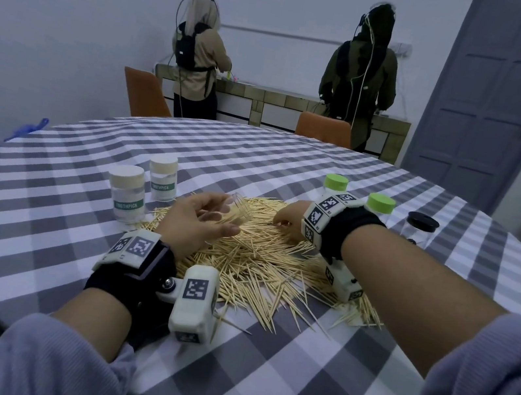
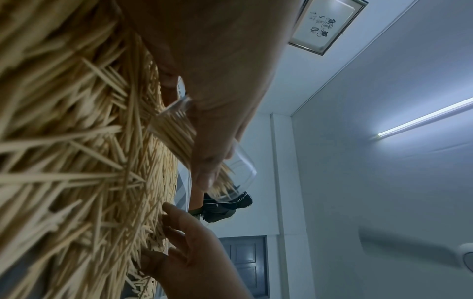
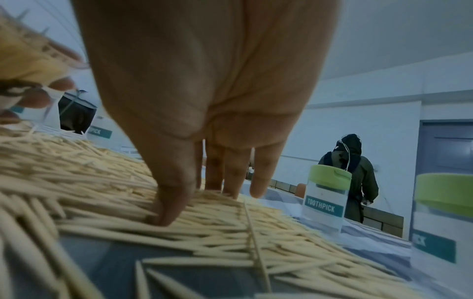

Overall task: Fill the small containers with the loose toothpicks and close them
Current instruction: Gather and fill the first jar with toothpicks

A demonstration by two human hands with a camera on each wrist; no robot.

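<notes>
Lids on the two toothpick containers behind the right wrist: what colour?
Light green, clearest in the right wrist view; both also show in the head view.

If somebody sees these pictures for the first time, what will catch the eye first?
First, the big heap of loose toothpicks spread over the middle of the checked tablecloth. Above it the left hand holds a clear container, tilted and partly filled, while the right hand presses its fingertips into the heap. Two green-lidded containers stand behind the right wrist.
</notes>
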